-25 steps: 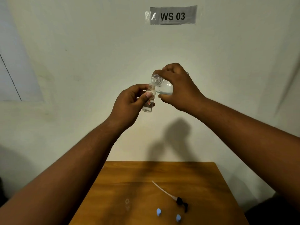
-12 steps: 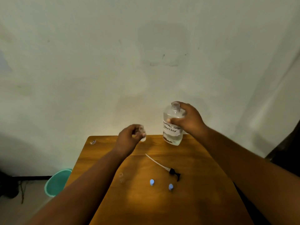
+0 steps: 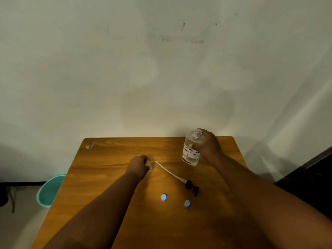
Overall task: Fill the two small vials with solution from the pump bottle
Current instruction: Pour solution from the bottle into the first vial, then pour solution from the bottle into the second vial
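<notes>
My right hand grips the clear, labelled pump bottle, which stands upright and uncapped on the wooden table at the back right. My left hand holds a small clear vial low over the table's middle; the fingers hide most of it. The removed pump head, black with a long white tube, lies between my hands. Two small blue vial caps lie in front of it. The second vial is not visible.
A pale wall rises right behind the table. A green bucket stands on the floor to the table's left. A small scrap lies near the table's back left corner.
Both hands came down from in front of the wall to the table. The bottle went from tilted over the vial to upright on the table, and the vial was lowered.
</notes>
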### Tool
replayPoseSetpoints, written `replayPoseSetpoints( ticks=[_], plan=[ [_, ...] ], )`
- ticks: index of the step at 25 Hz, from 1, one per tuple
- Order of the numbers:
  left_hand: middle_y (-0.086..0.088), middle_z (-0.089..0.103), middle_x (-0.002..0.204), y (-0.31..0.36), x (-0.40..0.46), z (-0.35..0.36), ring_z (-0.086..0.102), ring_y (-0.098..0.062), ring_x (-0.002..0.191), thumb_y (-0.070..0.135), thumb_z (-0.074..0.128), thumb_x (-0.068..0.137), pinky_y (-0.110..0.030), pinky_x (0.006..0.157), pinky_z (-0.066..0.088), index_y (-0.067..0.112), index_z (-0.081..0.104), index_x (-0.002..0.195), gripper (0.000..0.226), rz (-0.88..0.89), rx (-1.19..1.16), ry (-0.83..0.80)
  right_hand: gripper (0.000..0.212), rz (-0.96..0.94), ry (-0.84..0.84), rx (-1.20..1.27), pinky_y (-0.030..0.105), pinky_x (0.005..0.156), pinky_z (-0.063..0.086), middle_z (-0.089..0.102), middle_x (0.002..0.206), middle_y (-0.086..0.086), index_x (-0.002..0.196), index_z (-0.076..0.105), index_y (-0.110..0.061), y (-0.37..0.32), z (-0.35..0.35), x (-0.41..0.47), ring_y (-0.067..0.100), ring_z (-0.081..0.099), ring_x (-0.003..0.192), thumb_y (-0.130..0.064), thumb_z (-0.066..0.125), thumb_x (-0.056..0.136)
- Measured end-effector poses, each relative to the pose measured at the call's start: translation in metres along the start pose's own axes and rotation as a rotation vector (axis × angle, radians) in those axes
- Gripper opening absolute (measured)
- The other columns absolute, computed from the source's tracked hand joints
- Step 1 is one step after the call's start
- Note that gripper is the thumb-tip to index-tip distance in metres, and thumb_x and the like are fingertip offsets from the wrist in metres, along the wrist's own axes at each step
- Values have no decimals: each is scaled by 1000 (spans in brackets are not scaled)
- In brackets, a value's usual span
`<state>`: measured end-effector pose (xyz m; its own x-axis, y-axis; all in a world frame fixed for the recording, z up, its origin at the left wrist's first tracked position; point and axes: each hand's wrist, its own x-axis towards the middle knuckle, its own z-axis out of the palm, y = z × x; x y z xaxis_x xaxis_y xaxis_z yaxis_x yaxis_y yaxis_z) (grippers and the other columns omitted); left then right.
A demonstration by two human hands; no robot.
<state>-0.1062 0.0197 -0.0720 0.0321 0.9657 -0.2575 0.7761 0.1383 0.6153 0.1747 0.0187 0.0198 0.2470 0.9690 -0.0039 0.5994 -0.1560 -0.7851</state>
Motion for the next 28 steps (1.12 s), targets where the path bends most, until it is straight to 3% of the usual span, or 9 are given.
replayPoseSetpoints(
  ticks=[9, 16, 18, 21, 24, 28],
  plan=[
    [-8, 71, 121, -17, 36, 24, 65, -27, 111, 12, 69, 86, -33, 91, 53, 16, 69, 121, 35, 4, 147, -61, 58, -5, 18, -19, 27, 78, 51, 69, 114, 1, 119, 65, -19, 30, 25, 46, 19, 66, 100, -19, 89, 66],
    [-8, 72, 118, -23, 40, 33, 66, -25, 105, 10, 66, 90, -30, 87, 52, 18, 69, 119, 31, -9, 106, -61, 57, 18, 9, 8, 38, 85, 57, 70, 118, 5, 121, 64, -17, 49, 40, 55, 23, 66, 105, -14, 88, 69],
    [-9, 70, 125, -20, 38, 33, 65, -25, 110, 12, 68, 90, -30, 90, 51, 15, 64, 129, 39, -3, 91, -70, 57, 14, 11, -2, 35, 82, 57, 69, 118, 6, 121, 64, -16, 56, 46, 55, 24, 66, 105, -15, 88, 70],
    [-11, 62, 139, -15, 30, 24, 59, -26, 125, 21, 77, 86, -25, 94, 44, 13, 43, 150, 73, 8, 53, -133, 55, -10, 9, -6, 29, 76, 53, 69, 116, 6, 120, 64, -16, 63, 53, 58, 23, 67, 102, -17, 87, 70],
    [-14, 57, 143, -24, 23, 2, 57, -32, 127, 49, 73, 86, -32, 95, 46, 20, 37, 154, 82, -15, 13, -86, 80, 3, 5, -30, 30, 86, 51, 58, 132, 10, 138, 50, -19, 65, 60, 59, 28, 58, 121, -22, 89, 69],
    [-8, 67, 125, -65, -12, -35, 63, -28, 115, 55, 46, 99, -44, 94, 52, 24, 58, 134, 48, -3, -289, 202, 125, 68, 48, -57, 45, 104, 45, 24, 154, 15, 156, 10, -27, 64, 61, 47, 32, 30, 140, -33, 93, 62]
  ],
)
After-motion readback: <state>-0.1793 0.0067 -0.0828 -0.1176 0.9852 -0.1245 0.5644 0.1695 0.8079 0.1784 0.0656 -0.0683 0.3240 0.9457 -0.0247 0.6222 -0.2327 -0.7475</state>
